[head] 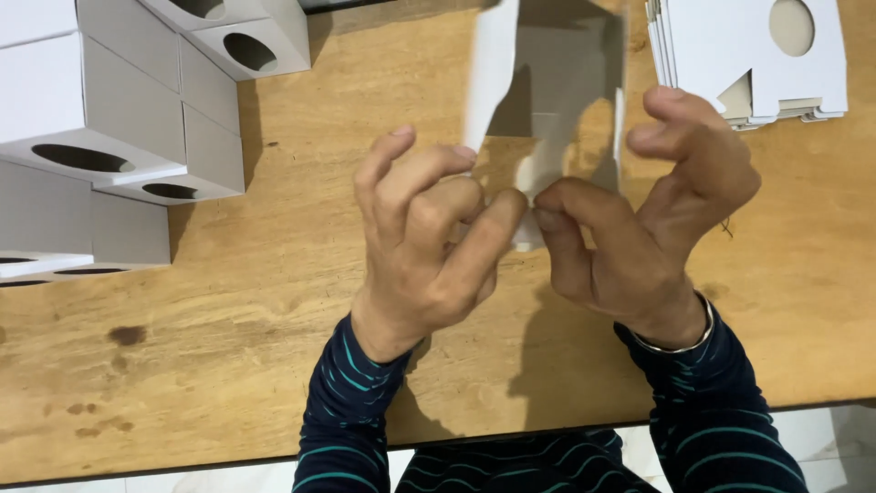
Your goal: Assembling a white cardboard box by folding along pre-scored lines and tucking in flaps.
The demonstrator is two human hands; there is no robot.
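Both striped sleeves (347,411) led up to the left hand (424,242) and right hand (643,242), whose fingertips pinched the half-folded white box (547,110), best pressed evenly along its crease.

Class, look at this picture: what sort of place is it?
Probably a small packing workbench: both hands fold a white box on a wooden table, with finished boxes stacked at one side and flat cutouts at the other.
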